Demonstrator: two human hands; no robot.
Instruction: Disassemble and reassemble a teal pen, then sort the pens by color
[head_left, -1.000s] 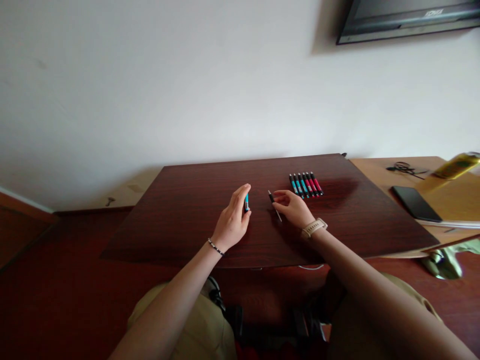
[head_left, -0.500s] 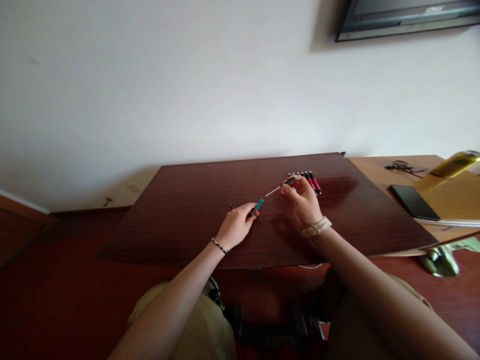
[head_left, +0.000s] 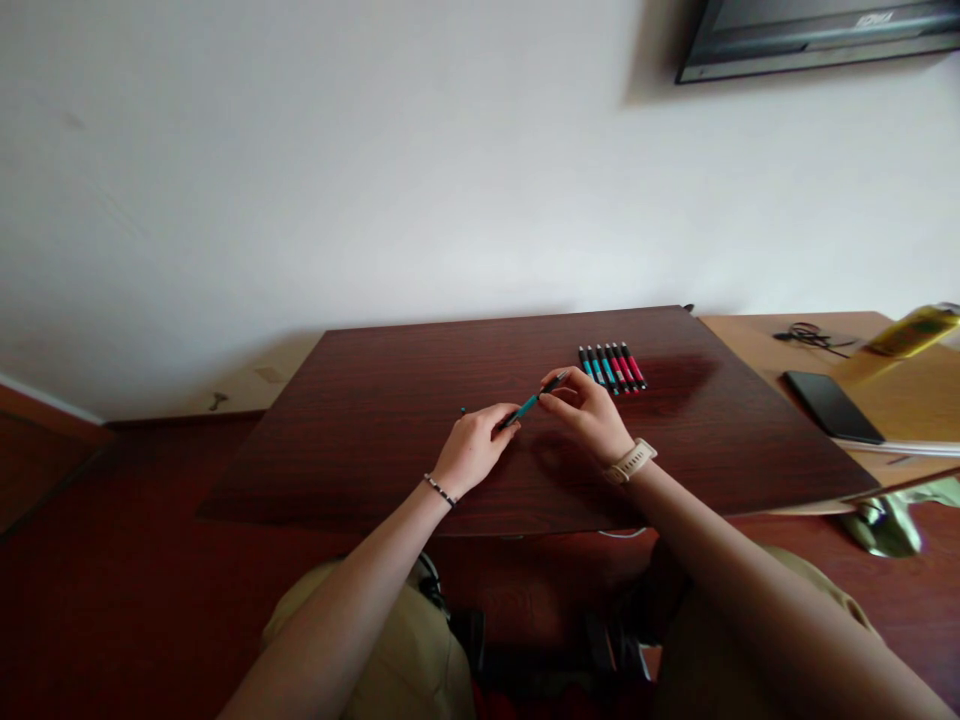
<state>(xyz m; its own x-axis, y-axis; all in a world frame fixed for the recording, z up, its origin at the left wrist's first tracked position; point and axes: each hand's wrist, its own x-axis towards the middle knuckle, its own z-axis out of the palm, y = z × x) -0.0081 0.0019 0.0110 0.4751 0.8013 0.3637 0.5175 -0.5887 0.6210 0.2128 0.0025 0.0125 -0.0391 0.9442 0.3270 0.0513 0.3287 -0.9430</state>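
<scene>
The left hand [head_left: 474,445], nearer than the row of pens [head_left: 611,368] and to its left, pinches the dark lower end of a turquoise barrel [head_left: 527,407] between thumb and fingers. The right hand [head_left: 592,410], just in front of the row, has its thumb and fingertips closed on a slim black part [head_left: 555,382] at the barrel's upper end. The two pieces meet in one slanting line, left of the row and nearer than it; whether they are fully joined I cannot tell. A small dark piece [head_left: 463,410] shows beyond the left hand, well left of the row. A beaded bracelet [head_left: 439,490] and a pale watch [head_left: 631,461] circle the wrists, both nearer than the row. The row itself, turquoise pens on its left and red on its right, lies on the dark bench [head_left: 375,420]. Well right of the row are a black phone [head_left: 832,407], a coiled cable [head_left: 811,338] and a yellow container [head_left: 911,332].
</scene>
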